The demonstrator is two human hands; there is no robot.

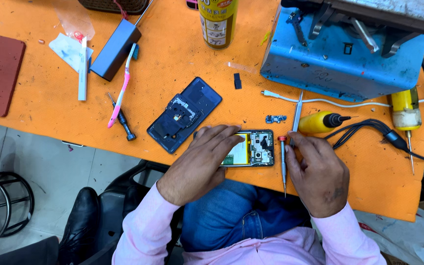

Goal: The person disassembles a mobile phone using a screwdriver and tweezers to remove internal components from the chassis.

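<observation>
At near edge of orange surface [50,105], our left hand [202,164] presses flat, open, on opened phone [251,148]. Right hand [317,172] closes grip around red-tipped screwdriver [283,164] just beside phone. We judge board screws in hand; tip needs careful seating.

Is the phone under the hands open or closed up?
Open. The phone shows its yellow battery and circuit parts, and its dark blue back cover lies apart on the orange mat.
</observation>
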